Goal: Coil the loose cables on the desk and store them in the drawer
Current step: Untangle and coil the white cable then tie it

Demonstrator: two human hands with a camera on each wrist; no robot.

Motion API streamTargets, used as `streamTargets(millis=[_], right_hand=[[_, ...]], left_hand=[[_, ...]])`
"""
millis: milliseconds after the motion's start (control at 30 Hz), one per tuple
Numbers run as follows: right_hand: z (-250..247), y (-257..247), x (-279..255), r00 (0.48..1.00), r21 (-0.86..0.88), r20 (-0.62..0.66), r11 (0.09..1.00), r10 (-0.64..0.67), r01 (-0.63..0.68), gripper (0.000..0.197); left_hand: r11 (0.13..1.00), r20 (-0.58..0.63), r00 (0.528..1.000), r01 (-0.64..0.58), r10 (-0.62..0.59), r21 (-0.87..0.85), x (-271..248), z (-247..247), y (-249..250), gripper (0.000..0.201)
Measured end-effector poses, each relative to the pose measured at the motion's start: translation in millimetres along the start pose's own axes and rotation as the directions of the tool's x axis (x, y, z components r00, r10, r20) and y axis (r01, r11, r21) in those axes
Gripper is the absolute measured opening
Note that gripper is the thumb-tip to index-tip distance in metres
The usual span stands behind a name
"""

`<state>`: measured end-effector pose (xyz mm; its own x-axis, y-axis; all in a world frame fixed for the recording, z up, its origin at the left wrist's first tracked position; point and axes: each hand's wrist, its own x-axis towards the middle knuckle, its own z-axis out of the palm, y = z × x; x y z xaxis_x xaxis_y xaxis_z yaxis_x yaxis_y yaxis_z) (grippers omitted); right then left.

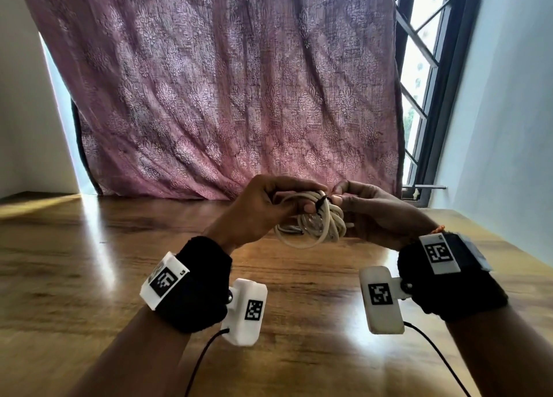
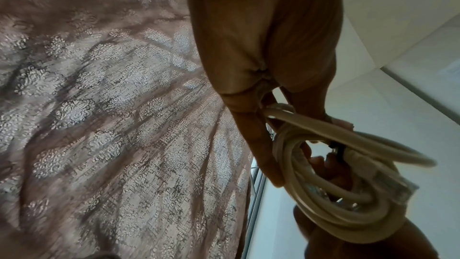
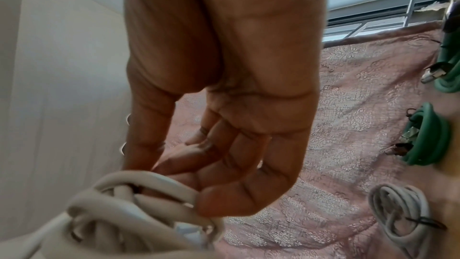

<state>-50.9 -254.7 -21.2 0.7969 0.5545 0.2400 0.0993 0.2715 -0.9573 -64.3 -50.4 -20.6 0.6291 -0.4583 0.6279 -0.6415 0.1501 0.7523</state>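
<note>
While both grip cream cable coil (image 1: pixel 311 223) | left hand (image 1: pixel 263 208) | right hand (image 1: pixel 374 214) | black tie (image 1: pixel 321 203) half-hidden

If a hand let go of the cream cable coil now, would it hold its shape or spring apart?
The coil probably sags: its loops look uneven and loose. A dark tie at the top may keep them bunched. Both hands, left and right, grip it, suggesting it is unsecured.

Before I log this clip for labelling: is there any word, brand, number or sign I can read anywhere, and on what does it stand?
No readable word, brand or number in any view.
Square black-and-white coded markers, not text, stand on the white wrist-camera blocks: left wrist and, right wrist and.
The cream cable coil, its black tie, the curtain and the desk show no print.
</note>
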Motion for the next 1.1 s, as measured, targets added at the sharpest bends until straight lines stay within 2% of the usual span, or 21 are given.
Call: streamTargets(millis=[233, 400, 467, 567, 633, 700, 733, 800, 833, 900, 967, 1033, 1100], right_hand=[[0, 1, 0, 0.994, -0.155, -0.101, 0.988, -0.036, 0.020, 0.043], [6, 4, 2, 0.969, -0.230, -0.242, 0.973, -0.042, -0.015, 0.025], [6, 8, 3, 0.962, -0.264, -0.274, 0.961, 0.005, -0.081, 0.022], [2, 16, 7, 0.946, -0.327, -0.277, 0.910, 0.167, -0.256, 0.033], [-4, 24, 10, 0.917, -0.313, -0.282, 0.877, 0.281, -0.365, 0.039], [-8, 31, 13, 0.873, -0.269, -0.266, 0.838, 0.409, -0.475, 0.041], [-11, 34, 15, 0.846, -0.243, -0.272, 0.818, 0.459, -0.522, 0.039], [-16, 37, 27, 0.782, -0.147, -0.343, 0.792, 0.521, -0.592, 0.026], [-18, 38, 36, 0.746, -0.088, -0.390, 0.784, 0.540, -0.614, 0.020], [-22, 44, 54, 0.669, -0.012, -0.492, 0.764, 0.558, -0.646, 0.016], [-30, 53, 77, 0.596, 0.061, -0.572, 0.754, 0.563, -0.654, 0.019], [-36, 60, 100, 0.531, 0.084, -0.653, 0.748, 0.540, -0.658, 0.026], [-36, 65, 120, 0.480, 0.078, -0.690, 0.715, 0.542, -0.695, 0.038]], left_hand=[[0.984, -0.040, 0.998, 0.056, -0.050, 0.170, 0, -2, -9, 0.038], [0.967, -0.053, 0.990, 0.136, -0.127, 0.216, 1, -7, -13, 0.029], [0.942, -0.065, 0.979, 0.202, -0.192, 0.266, 0, -10, -16, 0.019], [0.871, -0.082, 0.937, 0.346, -0.340, 0.350, -2, -20, -29, 0.017], [0.814, -0.087, 0.894, 0.438, -0.440, 0.382, -5, -27, -40, 0.018], [0.774, -0.155, 0.843, 0.536, -0.515, 0.337, -8, -33, -49, 0.014], [0.754, -0.214, 0.798, 0.603, -0.564, 0.260, -8, -36, -53, 0.013], [0.679, -0.325, 0.677, 0.723, -0.661, 0.125, -6, -44, -60, 0.016], [0.632, -0.369, 0.629, 0.764, -0.684, 0.130, -5, -48, -64, 0.020], [0.521, -0.440, 0.570, 0.819, -0.694, 0.239, -5, -56, -70, 0.025], [0.369, -0.516, 0.482, 0.876, -0.709, 0.310, -4, -62, -75, 0.026], [0.267, -0.585, 0.372, 0.928, -0.721, 0.261, -5, -63, -82, 0.029], [0.166, -0.647, 0.287, 0.956, -0.706, 0.243, -2, -60, -85, 0.034]])
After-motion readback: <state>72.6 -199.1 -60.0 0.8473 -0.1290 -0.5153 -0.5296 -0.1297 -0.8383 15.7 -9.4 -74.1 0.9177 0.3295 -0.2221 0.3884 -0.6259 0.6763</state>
